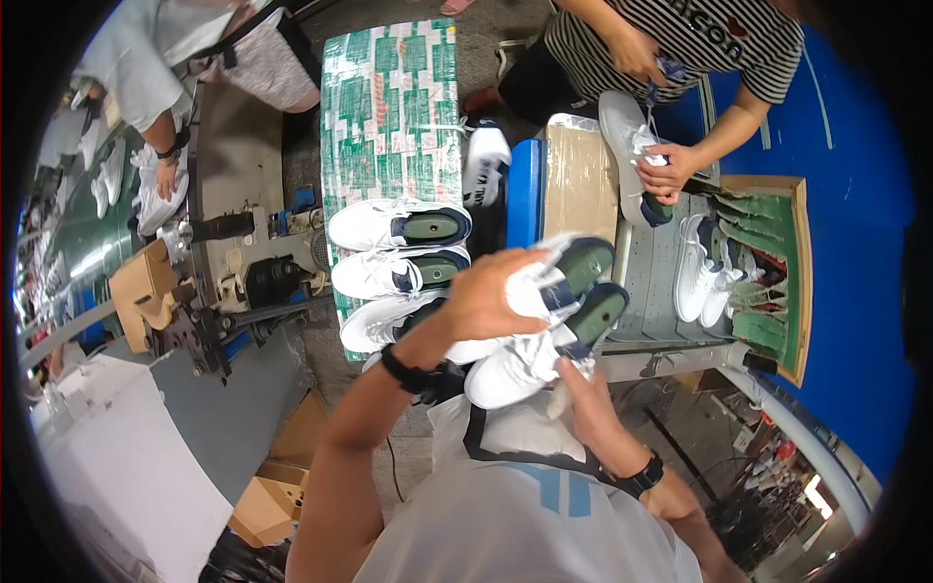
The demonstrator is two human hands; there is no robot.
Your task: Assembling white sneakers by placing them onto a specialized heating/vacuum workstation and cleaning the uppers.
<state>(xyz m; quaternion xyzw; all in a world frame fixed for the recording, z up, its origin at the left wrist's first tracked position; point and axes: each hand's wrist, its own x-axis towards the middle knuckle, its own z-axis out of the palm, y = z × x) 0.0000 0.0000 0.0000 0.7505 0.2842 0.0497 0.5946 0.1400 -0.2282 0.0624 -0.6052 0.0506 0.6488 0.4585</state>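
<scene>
Gripping one white shoe with a green insole by its front part in the left hand, with fingers and thumb around it. Holding a second white shoe from its near side in the right hand, just beside the first and in front of the torso. Showing, at left, a row of white shoes on a green-and-white covered bench; beyond, a brown carton near a co-worker's hand on another shoe.

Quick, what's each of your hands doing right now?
Left hand: closed, holding the upper white shoe.
Right hand: closed, holding the lower white shoe.
</scene>
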